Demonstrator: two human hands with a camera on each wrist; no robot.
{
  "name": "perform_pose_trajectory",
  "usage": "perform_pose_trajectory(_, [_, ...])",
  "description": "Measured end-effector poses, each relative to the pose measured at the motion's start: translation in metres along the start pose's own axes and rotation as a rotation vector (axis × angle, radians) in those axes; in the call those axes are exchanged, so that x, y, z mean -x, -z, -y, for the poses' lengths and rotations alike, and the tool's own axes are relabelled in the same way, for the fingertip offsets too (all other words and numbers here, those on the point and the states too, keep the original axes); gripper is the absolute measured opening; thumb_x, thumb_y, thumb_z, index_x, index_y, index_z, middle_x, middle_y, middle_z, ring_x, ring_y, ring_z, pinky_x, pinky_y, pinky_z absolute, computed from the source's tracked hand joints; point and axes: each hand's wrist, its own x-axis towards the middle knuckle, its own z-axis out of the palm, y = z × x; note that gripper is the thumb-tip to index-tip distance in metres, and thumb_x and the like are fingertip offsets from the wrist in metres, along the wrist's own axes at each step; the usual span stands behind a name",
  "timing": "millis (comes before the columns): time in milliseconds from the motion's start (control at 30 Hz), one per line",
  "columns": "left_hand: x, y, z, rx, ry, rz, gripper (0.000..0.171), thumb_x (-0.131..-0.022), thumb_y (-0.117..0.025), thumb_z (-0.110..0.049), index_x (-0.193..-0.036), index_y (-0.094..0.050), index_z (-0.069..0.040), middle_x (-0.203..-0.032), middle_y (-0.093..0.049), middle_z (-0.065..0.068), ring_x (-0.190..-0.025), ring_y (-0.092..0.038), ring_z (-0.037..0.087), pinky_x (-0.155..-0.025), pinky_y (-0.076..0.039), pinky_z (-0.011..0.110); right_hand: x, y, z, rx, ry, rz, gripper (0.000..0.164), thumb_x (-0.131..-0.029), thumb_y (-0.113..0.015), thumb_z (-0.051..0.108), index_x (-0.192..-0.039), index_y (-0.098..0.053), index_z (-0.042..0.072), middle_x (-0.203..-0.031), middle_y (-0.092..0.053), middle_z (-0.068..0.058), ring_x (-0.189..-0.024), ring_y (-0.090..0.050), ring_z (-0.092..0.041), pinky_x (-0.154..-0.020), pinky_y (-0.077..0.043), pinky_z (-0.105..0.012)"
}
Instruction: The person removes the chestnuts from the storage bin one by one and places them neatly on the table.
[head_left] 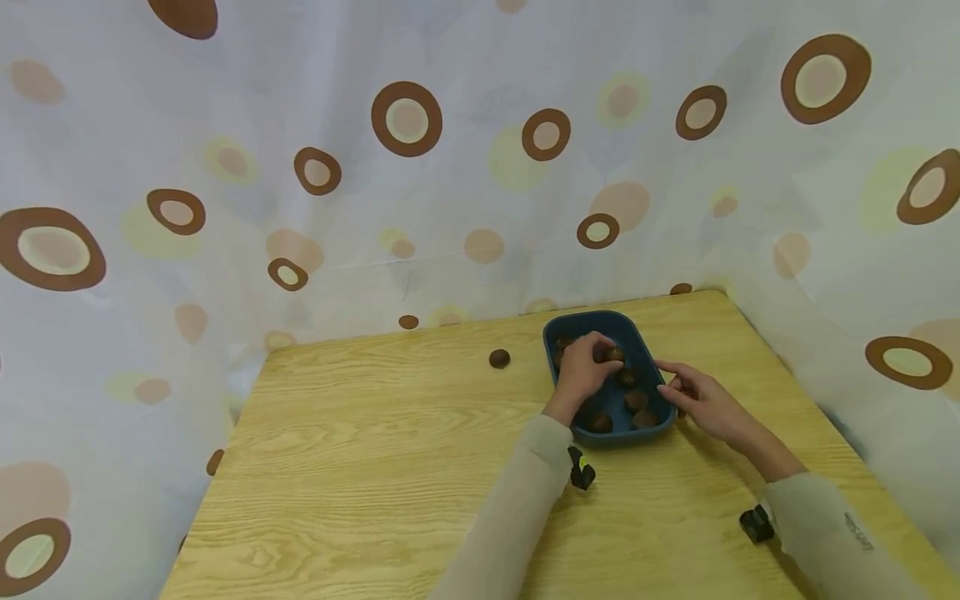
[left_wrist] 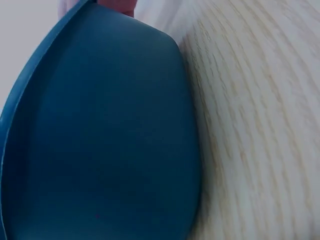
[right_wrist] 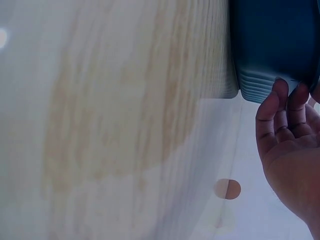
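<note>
A deep blue plastic tray (head_left: pixel 651 350) with rounded corners stands toward the right of the wooden table and holds several brown chestnuts (head_left: pixel 637 400). My left hand (head_left: pixel 585 367) reaches in over the near left rim, thumb and forefinger bent about a chestnut (head_left: pixel 614 353) inside the tray. At the right side, my right hand (head_left: pixel 701 402) holds the tray by its rim; in the right wrist view its bent fingers (right_wrist: pixel 281 107) lie against the outer wall. The tray's outside (left_wrist: pixel 110 125) fills much of the left wrist view, where its contents are hidden.
One loose chestnut (head_left: pixel 499 358) lies on the wooden table (head_left: pixel 360 450) left of the tray. A pale curtain (head_left: pixel 465 192) printed with brown rings hangs behind the table's back edge and along its sides. Black wrist cameras (head_left: pixel 757 524) sit at both sleeves.
</note>
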Motion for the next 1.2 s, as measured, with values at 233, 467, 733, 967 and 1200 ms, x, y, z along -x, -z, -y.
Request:
perform_pose_trajectory(233, [-0.002, 0.007, 0.000, 0.140, -0.032, -0.036, 0.027, -0.094, -0.079, -0.022, -0.118, -0.072, -0.015, -0.118, -0.072, 0.002, -0.101, -0.069, 0.015, -0.081, -0.056, 0.020, -0.004, 0.001, 0.002, 0.017, 0.006, 0.003, 0.052, -0.110, -0.053, 0.016, -0.155, -0.039, -0.007, -0.089, -0.062, -0.013, -0.066, -0.056, -0.026, -0.058, -0.048, -0.030])
perform_pose_trajectory(467, [-0.002, 0.020, 0.000, 0.219, -0.080, -0.058, 0.028, -0.094, -0.078, -0.022, -0.121, -0.071, -0.016, -0.120, -0.072, 0.003, -0.105, -0.071, 0.018, -0.084, -0.057, 0.020, -0.004, -0.001, 0.005, 0.027, -0.009, -0.008, 0.052, -0.110, -0.053, 0.017, -0.154, -0.041, -0.007, -0.088, -0.061, -0.011, -0.065, -0.056, -0.027, -0.057, -0.049, -0.031])
perform_pose_trajectory(733, [-0.001, 0.051, 0.007, 0.356, -0.051, -0.087, 0.030, -0.096, -0.076, -0.020, -0.125, -0.070, -0.013, -0.125, -0.069, 0.007, -0.112, -0.070, 0.024, -0.090, -0.057, 0.024, -0.001, -0.001, 0.007, 0.026, -0.001, -0.016, 0.051, -0.110, -0.053, 0.016, -0.154, -0.040, -0.008, -0.087, -0.060, -0.011, -0.065, -0.056, -0.027, -0.056, -0.048, -0.032])
perform_pose_trajectory(967, [0.002, 0.077, 0.027, 0.460, -0.003, -0.137, 0.030, -0.097, -0.075, -0.017, -0.125, -0.070, -0.013, -0.127, -0.068, 0.007, -0.115, -0.069, 0.027, -0.090, -0.060, 0.033, 0.000, -0.002, 0.006, 0.020, 0.007, -0.009, 0.052, -0.110, -0.053, 0.015, -0.154, -0.039, -0.008, -0.088, -0.060, -0.013, -0.065, -0.056, -0.027, -0.056, -0.049, -0.033])
perform_pose_trajectory(1200, [0.006, 0.101, 0.058, 0.425, -0.012, -0.206, 0.028, -0.095, -0.076, -0.013, -0.123, -0.070, -0.011, -0.127, -0.068, 0.011, -0.115, -0.070, 0.031, -0.089, -0.062, 0.033, 0.000, -0.001, 0.006, 0.020, 0.006, -0.010, 0.052, -0.110, -0.053, 0.015, -0.154, -0.039, -0.008, -0.088, -0.060, -0.012, -0.065, -0.056, -0.026, -0.056, -0.049, -0.032])
